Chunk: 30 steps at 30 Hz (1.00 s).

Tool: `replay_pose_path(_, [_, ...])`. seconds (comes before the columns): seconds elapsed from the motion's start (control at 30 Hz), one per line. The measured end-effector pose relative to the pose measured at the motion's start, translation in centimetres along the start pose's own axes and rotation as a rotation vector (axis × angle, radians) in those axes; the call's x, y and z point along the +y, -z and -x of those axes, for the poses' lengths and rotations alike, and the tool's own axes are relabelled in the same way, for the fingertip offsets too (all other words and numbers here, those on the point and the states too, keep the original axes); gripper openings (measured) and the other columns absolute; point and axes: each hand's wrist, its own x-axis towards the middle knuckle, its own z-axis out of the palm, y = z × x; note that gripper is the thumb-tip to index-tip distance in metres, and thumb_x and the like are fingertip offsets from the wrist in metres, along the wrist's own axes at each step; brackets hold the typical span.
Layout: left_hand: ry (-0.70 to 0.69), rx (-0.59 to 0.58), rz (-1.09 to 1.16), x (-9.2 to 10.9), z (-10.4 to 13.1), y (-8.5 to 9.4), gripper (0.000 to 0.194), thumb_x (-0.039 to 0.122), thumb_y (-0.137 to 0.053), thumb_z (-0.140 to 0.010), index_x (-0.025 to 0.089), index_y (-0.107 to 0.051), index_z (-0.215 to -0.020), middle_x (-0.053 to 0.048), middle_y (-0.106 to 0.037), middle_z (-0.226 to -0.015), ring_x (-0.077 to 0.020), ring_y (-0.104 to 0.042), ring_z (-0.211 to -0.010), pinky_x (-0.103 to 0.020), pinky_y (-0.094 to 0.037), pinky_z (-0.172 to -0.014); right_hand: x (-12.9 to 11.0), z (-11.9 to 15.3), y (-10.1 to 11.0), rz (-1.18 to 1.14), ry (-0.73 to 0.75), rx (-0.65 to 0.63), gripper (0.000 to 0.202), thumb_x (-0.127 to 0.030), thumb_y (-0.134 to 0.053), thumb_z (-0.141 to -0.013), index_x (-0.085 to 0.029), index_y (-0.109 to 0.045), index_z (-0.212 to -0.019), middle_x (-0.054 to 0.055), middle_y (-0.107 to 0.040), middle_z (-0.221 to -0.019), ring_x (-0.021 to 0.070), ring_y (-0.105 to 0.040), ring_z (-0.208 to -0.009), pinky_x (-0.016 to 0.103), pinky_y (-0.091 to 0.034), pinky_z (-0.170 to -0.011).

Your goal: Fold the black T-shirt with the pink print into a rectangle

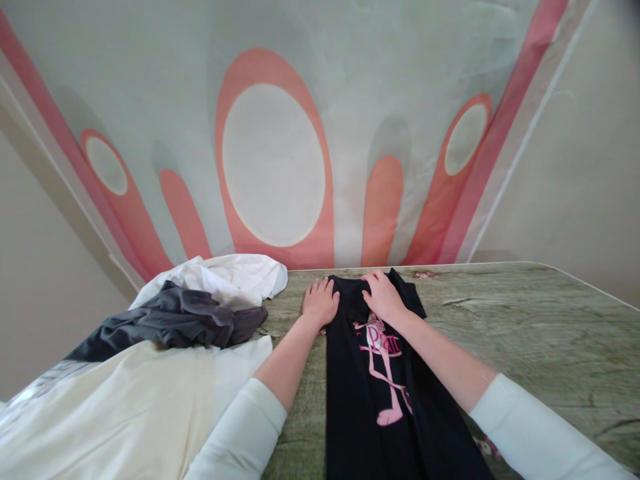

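- The left hand lies flat with its fingers spread out, holding nothing. It presses on the left edge of the black shirt, at the far end.
- The right hand lies palm down on top of the same shirt, just beside the left hand, fingers bent a little. I cannot tell if it pinches the cloth.
- The black shirt stretches from both hands back along the wooden table and has a pink cartoon print.
- To the left of the left hand sit a white cloth, a grey cloth and a cream cloth.
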Motion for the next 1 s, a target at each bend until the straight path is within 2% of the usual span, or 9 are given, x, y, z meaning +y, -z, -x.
replay_pose_path(0.07, [-0.039, 0.063, -0.013, 0.3, 0.3, 0.9, 0.044, 0.032, -0.028, -0.089, 0.016, -0.04, -0.128, -0.009, -0.034, -0.139, -0.025, -0.021, -0.13, -0.043, -0.016, -0.106, -0.8, -0.1, 1.1, 0.04, 0.029, -0.036, 0.017, -0.015, -0.054, -0.076, -0.017, -0.059, -0.092, 0.007, -0.053, -0.097, 0.0186, -0.052, -0.093, 0.029, -0.04, -0.082])
replay_pose_path(0.13, [-0.091, 0.096, -0.018, 0.8, 0.7, 1.7, 0.041, 0.023, -0.03, -0.087, 0.014, -0.045, -0.124, -0.01, -0.038, -0.135, -0.0232, -0.023, -0.13, -0.039, -0.015, -0.107, -1.6, 0.0, 2.1, 0.033, 0.073, -0.164, 0.007, -0.018, -0.055, -0.076, -0.017, -0.06, -0.081, 0.005, -0.056, -0.085, 0.016, -0.054, -0.08, 0.027, -0.041, -0.074])
replay_pose_path(0.23, [-0.117, 0.018, 0.003, 1.6, 1.3, 2.1, 0.04, 0.018, -0.028, -0.087, 0.01, -0.049, -0.12, -0.014, -0.045, -0.129, -0.0219, -0.036, -0.123, -0.035, -0.024, -0.103, -2.6, 0.9, 3.0, -0.012, 0.186, -0.347, 0.004, -0.022, -0.06, -0.073, -0.018, -0.06, -0.072, 0.001, -0.056, -0.074, 0.0135, -0.053, -0.069, 0.024, -0.04, -0.065])
replay_pose_path(0.3, [-0.098, -0.042, 0.009, 2.2, 1.7, 1.8, 0.042, 0.022, -0.025, -0.089, 0.007, -0.046, -0.122, -0.016, -0.045, -0.129, -0.0229, -0.039, -0.121, -0.036, -0.029, -0.1, -2.8, 2.0, 3.2, -0.035, 0.264, -0.394, 0.007, -0.022, -0.062, -0.071, -0.018, -0.061, -0.077, 0.001, -0.056, -0.078, 0.0129, -0.053, -0.069, 0.024, -0.039, -0.065])
replay_pose_path(0.4, [-0.062, -0.056, -0.006, 2.6, 2.1, 0.8, 0.049, 0.032, -0.021, -0.091, 0.006, -0.037, -0.129, -0.016, -0.034, -0.138, -0.025, -0.031, -0.127, -0.039, -0.027, -0.101, -2.9, 3.3, 3.0, -0.038, 0.315, -0.409, 0.013, -0.02, -0.059, -0.073, -0.018, -0.061, -0.085, 0.002, -0.056, -0.085, 0.0129, -0.054, -0.073, 0.023, -0.04, -0.067])
replay_pose_path(0.53, [-0.044, -0.071, -0.006, 2.4, 2.3, -0.1, 0.056, 0.043, -0.014, -0.091, 0.011, -0.029, -0.135, -0.011, -0.025, -0.143, -0.0235, -0.021, -0.131, -0.042, -0.021, -0.104, -2.8, 3.8, 2.9, 0.036, 0.338, -0.391, 0.016, -0.011, -0.053, -0.074, -0.016, -0.06, -0.087, 0.004, -0.055, -0.088, 0.0144, -0.054, -0.08, 0.023, -0.04, -0.071])
replay_pose_path(0.8, [-0.039, -0.073, 0.013, 2.3, 2.3, 0.0, 0.061, 0.049, -0.009, -0.09, 0.013, -0.029, -0.135, -0.009, -0.024, -0.144, -0.0225, -0.02, -0.132, -0.042, -0.019, -0.105, -3.6, 3.3, 3.7, 0.212, 0.445, -0.38, 0.013, -0.008, -0.049, -0.075, -0.015, -0.06, -0.078, 0.008, -0.056, -0.082, 0.018, -0.052, -0.078, 0.028, -0.038, -0.072])
replay_pose_path(1.0, [-0.032, -0.07, 0.019, 2.2, 2.3, -0.1, 0.06, 0.049, -0.01, -0.09, 0.015, -0.027, -0.136, -0.008, -0.024, -0.144, -0.0221, -0.02, -0.132, -0.043, -0.018, -0.105, -3.7, 3.9, 4.0, 0.15, 0.366, -0.413, 0.014, -0.009, -0.05, -0.075, -0.017, -0.061, -0.076, 0.005, -0.057, -0.081, 0.0141, -0.053, -0.07, 0.024, -0.038, -0.063])
